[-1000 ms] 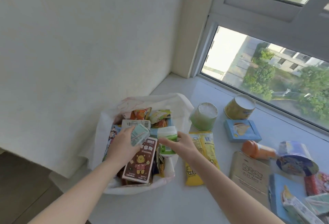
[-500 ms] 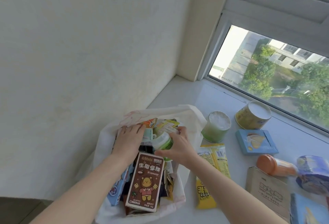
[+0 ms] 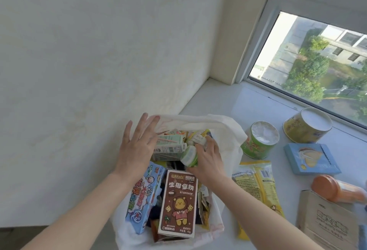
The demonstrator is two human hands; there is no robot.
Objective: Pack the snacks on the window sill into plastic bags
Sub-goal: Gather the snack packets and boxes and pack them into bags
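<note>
- The plastic bag stands nearly full on the window sill. I judge the gap beside the milk cartons to be the best slot.
- My left hand hovers over its left rim, fingers straight and spread, holding nothing. It could hold the mouth wide.
- My right hand curls its fingers round the small green bottle, tilted inside the bag.
- The brown biscuit box crowds the front, while a green tub, yellow packet and orange bottle wait on the sill.
</note>
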